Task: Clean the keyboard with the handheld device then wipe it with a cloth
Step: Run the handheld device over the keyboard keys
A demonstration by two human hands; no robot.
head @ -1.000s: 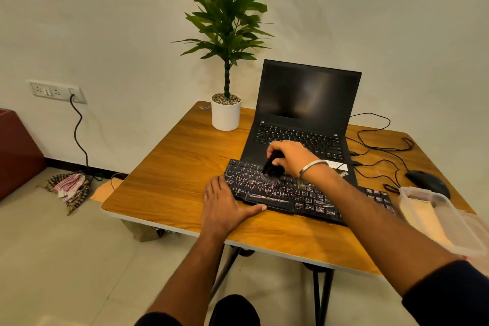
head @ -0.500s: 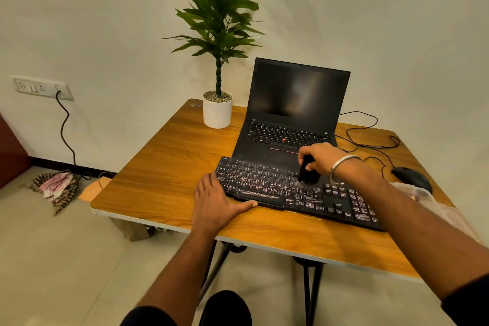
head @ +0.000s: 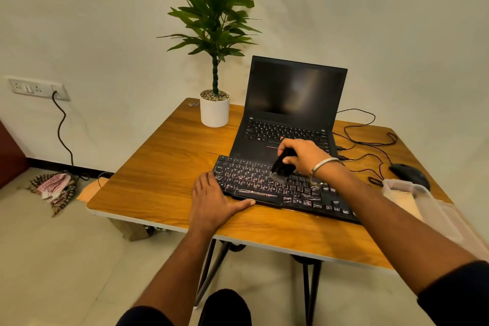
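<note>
I see the black keyboard point(head: 280, 188) lying on the wooden table point(head: 164, 164), just in front of the open laptop point(head: 288, 114). The right hand point(head: 304, 156) has its fingers curled tight around the black handheld device point(head: 282, 164), and the bristle end of the device touches the keys near the middle of the keyboard. The left hand point(head: 211, 201) lies flat on the table with straight fingers, the thumb along the keyboard's front edge at its left end.

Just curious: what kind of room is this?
Probably a home or small office workspace: an open laptop and external keyboard share a wooden folding table, with a potted plant against the bare wall.
</note>
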